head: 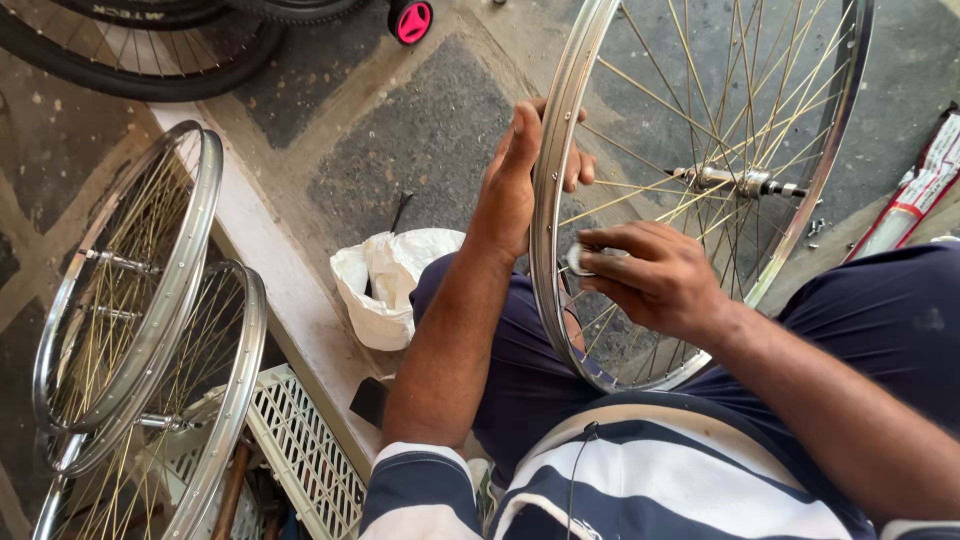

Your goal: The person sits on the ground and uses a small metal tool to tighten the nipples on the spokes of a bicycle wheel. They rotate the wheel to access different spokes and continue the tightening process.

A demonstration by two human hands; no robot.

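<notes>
— What's the setting?

— A worn concrete floor [430,130] with dark patches, seen from above, and a pale raised ledge [280,280] running from ten o'clock toward six. The person sits with a bare spoked bicycle rim [552,200] upright between the knees, its hub axle [735,182] at about two o'clock.

— And the hands?

— The left hand [515,185] wraps the rim's near edge, thumb up along the metal, fingers curled round behind: a grip closed on the rim. The right hand [655,275] reaches between the spokes, fingertips pinched together on a small round metal tool [580,258] just inside the rim.

— How would you do that well?

— My judgement: keep the left hand firm so the wheel doesn't swing, seat the tool squarely on the spoke end, and turn in small amounts.

— What else is around?

— A white plastic bag [385,285] sits at nine o'clock of the left forearm. Two more bare rims [150,300] lean at the far left, above a pale slatted crate [300,450]. A tyred wheel [130,50] lies at eleven o'clock, a small pink wheel [410,20] near twelve, and a red-and-white packet [915,190] at three.

— Anything in the way?

— The crossing spokes crowd the right hand; otherwise nothing blocks it.
</notes>
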